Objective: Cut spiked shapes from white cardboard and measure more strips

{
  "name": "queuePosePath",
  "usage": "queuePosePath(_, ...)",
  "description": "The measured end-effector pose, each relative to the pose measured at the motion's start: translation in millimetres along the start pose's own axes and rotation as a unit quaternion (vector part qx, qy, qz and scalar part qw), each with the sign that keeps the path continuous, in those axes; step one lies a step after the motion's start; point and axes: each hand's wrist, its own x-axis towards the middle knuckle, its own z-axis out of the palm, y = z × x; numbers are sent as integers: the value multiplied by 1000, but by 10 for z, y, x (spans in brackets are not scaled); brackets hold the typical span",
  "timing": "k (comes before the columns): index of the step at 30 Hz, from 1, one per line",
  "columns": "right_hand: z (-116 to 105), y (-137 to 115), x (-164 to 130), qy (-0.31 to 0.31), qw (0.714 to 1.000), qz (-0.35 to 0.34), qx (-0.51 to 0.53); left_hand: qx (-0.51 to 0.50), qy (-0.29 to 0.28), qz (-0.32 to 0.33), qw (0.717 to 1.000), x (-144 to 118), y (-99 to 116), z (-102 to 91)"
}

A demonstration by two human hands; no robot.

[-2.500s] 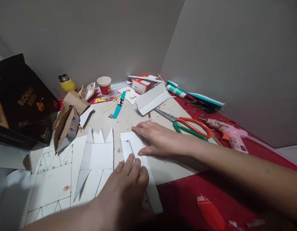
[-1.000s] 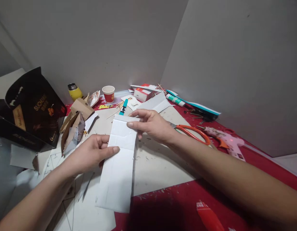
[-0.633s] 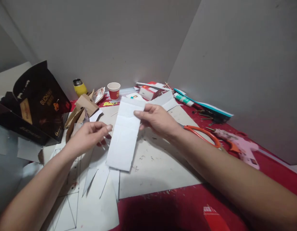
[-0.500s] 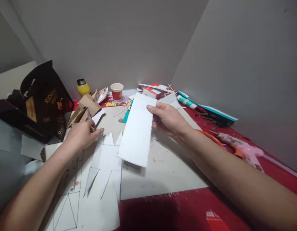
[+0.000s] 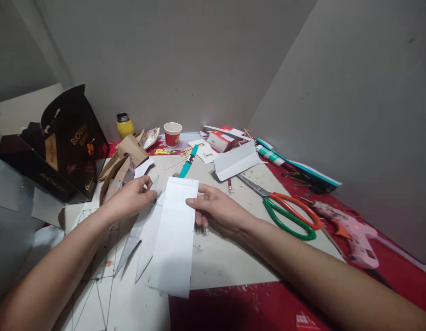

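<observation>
Right hand (image 5: 216, 207) had the white card strip (image 5: 173, 243) pinched near its top right edge, thumb on the front, fingers behind. Strip sat between the hands, lower end running toward the wearer, partly over the spiked white card (image 5: 147, 234). Left hand (image 5: 132, 196) was half curled at the top of that spiked card, fingertips at or against a point; couldn't tell if it was gripping or just touching. Handling, my read: strip looked light, probably thin board, stiff enough along its length to hang off one pinch, but likely to give at the crease across its top. Best hold seemed to be the long edges below that crease, light pressure, since a hard squeeze could have dented it. Face looked smooth, so perhaps a bit slippery under a loose thumb. Spiked card looked more fragile: narrow tips, liable to bend, so better held by its broad middle. Drawn sheet (image 5: 130, 299) lay under the left forearm. Scissors (image 5: 269, 196) lay beyond the right wrist, pink glue gun (image 5: 357, 243) farther out to its right, teal strip (image 5: 189, 163) just past the white card strip's top.
</observation>
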Motion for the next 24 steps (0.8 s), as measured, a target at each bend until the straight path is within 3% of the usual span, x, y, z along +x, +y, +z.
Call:
queuePosePath(6, -159, -162, -33, 71, 997, -26, 12, -155, 31, -16, 987, -40, 92, 96)
queuePosePath(9, -269, -300, -60, 151, 986, -57, 44, -244, 50, -31, 968, -33, 106, 114)
queuePosePath(12, -374, -428, -76, 187, 976, -106, 38, -329, 47, -37, 942, -27, 111, 86)
queuePosePath(15, -438, -463, -71, 197, 973, -117, -13, -382, 62, -32, 921, -42, 110, 37)
queuePosePath(18, -446, -385, -50, 173, 971, -80, -144, -413, 91, -20, 906, -82, 122, -5)
queuePosePath(21, -395, -288, -44, 159, 939, -90, -292, -436, 117, -7, 892, -138, 169, -16)
queuePosePath(24, -277, -274, -99, 202, 910, -148, -329, -430, 121, 0, 895, -194, 248, 20)
